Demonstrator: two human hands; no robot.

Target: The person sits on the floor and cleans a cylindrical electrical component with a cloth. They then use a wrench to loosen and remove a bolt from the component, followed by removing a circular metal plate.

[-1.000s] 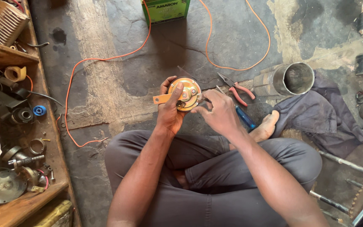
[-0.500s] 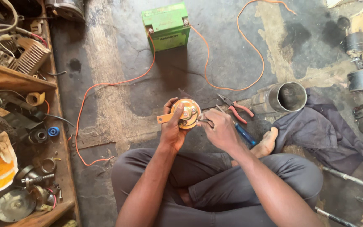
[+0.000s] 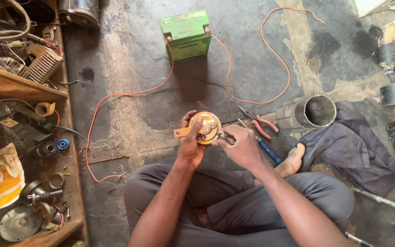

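Observation:
I sit cross-legged on a stained concrete floor. My left hand [image 3: 191, 144] grips a round orange horn [image 3: 205, 126] with a flat mounting tab sticking out to the left. My right hand [image 3: 242, 145] is closed at the horn's right edge, apparently pinching a small dark tool or part against it. Red-handled pliers [image 3: 259, 122] and a blue-handled screwdriver [image 3: 266, 148] lie on the floor just right of my hands.
A green battery [image 3: 187, 34] stands ahead with two orange wires [image 3: 270, 55] looping across the floor. A metal cylinder [image 3: 309, 113] and dark cloth [image 3: 348, 148] lie right. A wooden shelf [image 3: 24, 91] of metal parts fills the left side.
The view has tilted up, so the battery and floor ahead show more fully. My hands stay on the horn, with only small finger shifts.

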